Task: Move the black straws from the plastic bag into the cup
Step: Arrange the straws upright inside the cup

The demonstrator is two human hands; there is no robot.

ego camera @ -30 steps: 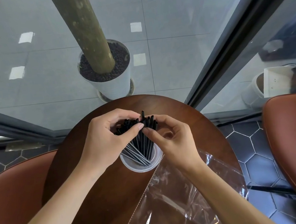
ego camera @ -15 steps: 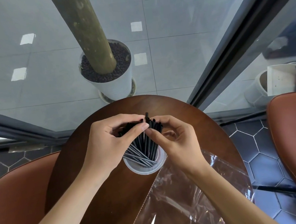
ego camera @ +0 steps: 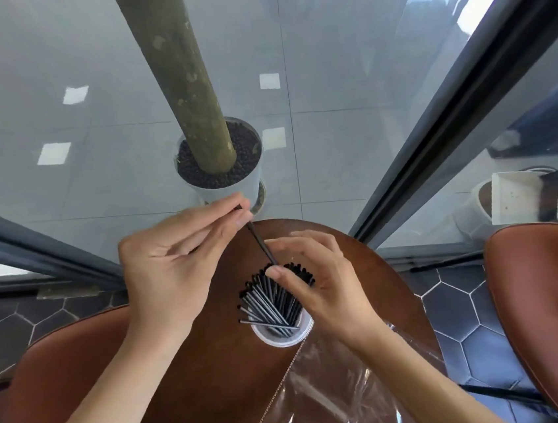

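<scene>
A white cup point(ego camera: 277, 338) stands on the round brown table point(ego camera: 198, 374) and holds a bundle of black straws point(ego camera: 270, 302). My left hand point(ego camera: 176, 267) is raised above and to the left of the cup, pinching the top end of a single black straw point(ego camera: 261, 242) that slants down into the bundle. My right hand point(ego camera: 316, 286) rests against the right side of the bundle, thumb on the straw tips, fingers curled around them. The clear plastic bag point(ego camera: 328, 399) lies flat on the table just in front of the cup; I see no straws in it.
Brown leather chairs sit at the left point(ego camera: 46, 373) and right point(ego camera: 551, 289) of the table. Beyond the table is a glass wall with dark frames point(ego camera: 436, 146). Behind the glass a white planter point(ego camera: 230, 189) holds a thick trunk.
My left hand has lifted up and away from the bundle, drawing one straw upward. My right hand stays at the straws in the cup.
</scene>
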